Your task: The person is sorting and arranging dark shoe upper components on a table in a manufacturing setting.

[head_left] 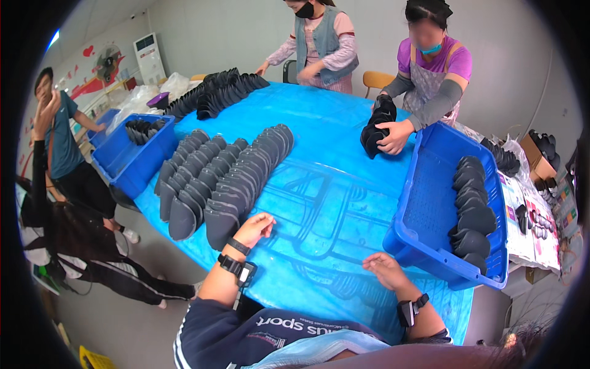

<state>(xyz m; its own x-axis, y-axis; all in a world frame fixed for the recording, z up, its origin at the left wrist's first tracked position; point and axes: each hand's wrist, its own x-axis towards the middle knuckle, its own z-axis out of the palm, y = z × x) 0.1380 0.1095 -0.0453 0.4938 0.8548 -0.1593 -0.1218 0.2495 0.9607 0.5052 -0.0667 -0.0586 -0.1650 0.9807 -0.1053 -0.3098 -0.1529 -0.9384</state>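
My left hand (257, 229) is over the near part of the blue-covered table (319, 240), its fingers loosely bent and holding nothing. Just beyond it stand several nested rows of dark grey, curved, shell-like pieces (222, 221); their exact kind is unclear. My right hand (386, 270) hovers near the table's front, its fingers apart with nothing in them. To its right is a large blue crate (402, 246) with a row of similar pieces (476, 220) along its far side. Both wrists wear black straps with small devices.
Across the table, a person in purple grips a stack of black pieces (380, 126). Another person in a vest stands beside black rows (215, 92). At left are a blue crate (138, 163) and people standing. A side table (528, 227) with small items is at right.
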